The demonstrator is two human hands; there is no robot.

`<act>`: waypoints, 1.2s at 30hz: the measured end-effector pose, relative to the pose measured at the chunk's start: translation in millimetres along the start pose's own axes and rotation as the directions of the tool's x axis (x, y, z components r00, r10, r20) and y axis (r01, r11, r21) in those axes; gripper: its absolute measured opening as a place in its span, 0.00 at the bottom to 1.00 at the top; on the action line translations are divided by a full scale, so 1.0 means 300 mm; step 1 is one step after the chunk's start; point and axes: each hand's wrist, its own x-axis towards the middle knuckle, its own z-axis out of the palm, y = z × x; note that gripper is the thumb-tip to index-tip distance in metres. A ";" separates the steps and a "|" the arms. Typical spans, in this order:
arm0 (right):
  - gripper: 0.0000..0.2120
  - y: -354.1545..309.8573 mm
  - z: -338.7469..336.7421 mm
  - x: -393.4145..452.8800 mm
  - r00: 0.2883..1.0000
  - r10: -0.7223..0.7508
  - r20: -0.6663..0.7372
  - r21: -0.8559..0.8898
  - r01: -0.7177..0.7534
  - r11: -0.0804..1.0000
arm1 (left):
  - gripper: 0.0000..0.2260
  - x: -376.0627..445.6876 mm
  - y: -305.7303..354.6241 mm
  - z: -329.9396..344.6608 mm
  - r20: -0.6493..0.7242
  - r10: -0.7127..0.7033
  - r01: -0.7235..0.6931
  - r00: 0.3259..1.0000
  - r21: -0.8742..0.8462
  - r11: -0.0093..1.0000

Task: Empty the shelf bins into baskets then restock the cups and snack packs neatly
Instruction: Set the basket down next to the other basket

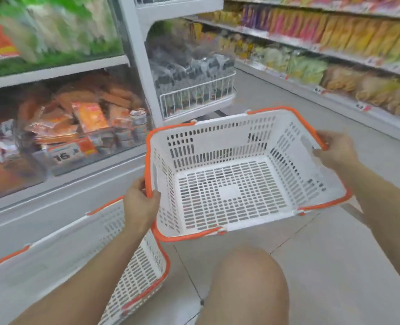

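I hold an empty white plastic basket (231, 141) with orange rim handles above the floor, tilted toward me. My left hand (140, 205) grips its left rim, and my right hand (335, 150) grips its right rim. A second white basket (138, 266) with orange trim stands on the floor at the lower left, partly under my left forearm. Ahead, a white end rack carries a wire shelf bin (194, 95) filled with dark snack packs (189, 66). Small cups (138, 124) sit stacked behind the glass of the case on the left.
A glass-fronted case (53, 127) with orange packs runs along the left. Long shelves of yellow and pink snack bags (335, 50) line the right side of the aisle. Grey tiled floor (323, 254) stretches between them. My bare knee (248, 285) rises at the bottom centre.
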 end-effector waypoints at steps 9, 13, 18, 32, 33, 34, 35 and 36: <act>0.21 0.390 0.503 0.068 0.955 0.248 0.165 0.149 -0.273 0.950 | 0.11 -0.045 -0.385 0.158 0.081 -0.105 0.081 0.991 0.260 0.962; 0.22 0.421 0.721 0.083 0.949 0.239 0.204 0.109 -0.265 0.958 | 0.19 -0.088 -0.481 0.155 -0.012 -0.173 0.168 0.985 0.322 0.932; 0.25 0.355 0.843 0.158 0.964 0.109 0.241 0.043 -0.123 0.991 | 0.27 -0.091 -0.493 0.118 -0.015 -0.258 0.254 0.966 0.231 0.939; 0.32 -0.010 0.916 0.047 0.893 0.041 0.447 -0.380 0.148 0.913 | 0.21 -0.121 -0.580 -0.018 0.018 -0.409 0.403 0.912 0.145 0.904; 0.31 -0.071 0.921 0.014 0.896 -0.028 0.443 -0.343 0.199 0.918 | 0.21 -0.118 -0.572 -0.022 0.032 -0.410 0.401 0.912 0.153 0.903; 0.27 -0.147 0.920 -0.028 0.876 -0.105 0.471 -0.299 0.270 0.915 | 0.22 -0.113 -0.566 -0.027 0.053 -0.413 0.400 0.909 0.160 0.902; 0.24 -0.234 0.916 -0.073 0.818 -0.156 0.554 -0.260 0.347 0.901 | 0.23 -0.106 -0.564 -0.036 0.086 -0.420 0.400 0.903 0.182 0.898; 0.20 -0.325 0.916 -0.124 0.723 -0.175 0.669 -0.215 0.413 0.885 | 0.24 -0.098 -0.553 -0.048 0.132 -0.425 0.395 0.896 0.204 0.896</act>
